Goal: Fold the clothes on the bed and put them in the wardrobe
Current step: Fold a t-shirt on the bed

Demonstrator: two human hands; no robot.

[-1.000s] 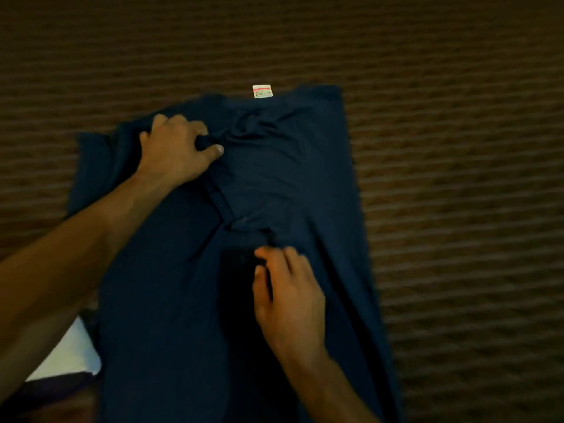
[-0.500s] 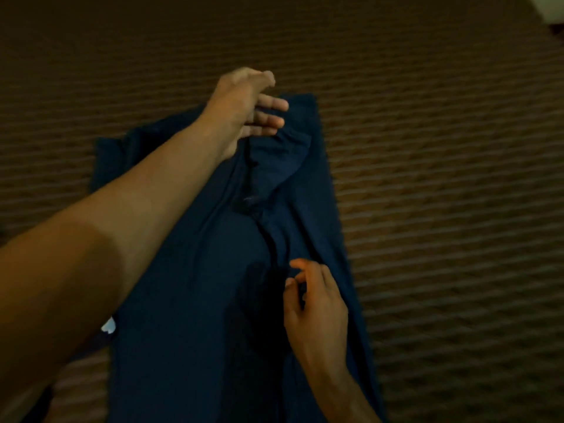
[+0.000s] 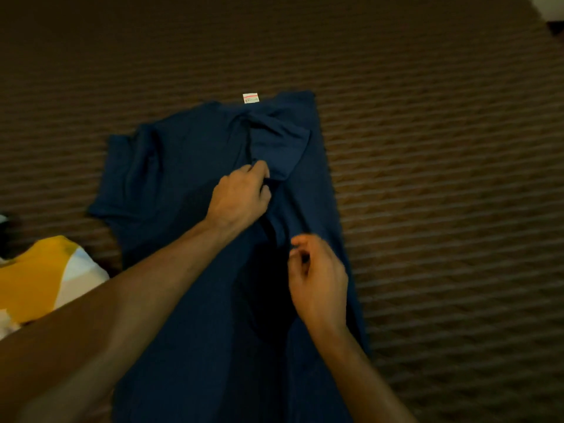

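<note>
A dark blue T-shirt [image 3: 189,166] lies spread on the brown striped bedspread [image 3: 427,148], collar away from me, with a white label [image 3: 250,98] at the neck. Its right side is folded inward, and the right sleeve [image 3: 279,141] lies on top of that fold. My left hand [image 3: 241,196] reaches across the shirt and grips the sleeve's lower corner with curled fingers. My right hand [image 3: 317,279] is lower down on the fold line, thumb and fingers curled and pinching the cloth edge there. My left forearm hides the shirt's lower left part.
A yellow and white garment [image 3: 39,276] lies on the bed at the lower left, just beside the shirt. The bedspread stretches bare to the right and beyond the collar. A pale strip [image 3: 549,7] past the bed's edge shows at the top right corner.
My left hand has come down from near the collar to the sleeve's lower corner and closed on it. My right hand's fingers have curled onto the fold. The view has shifted, showing the yellow garment.
</note>
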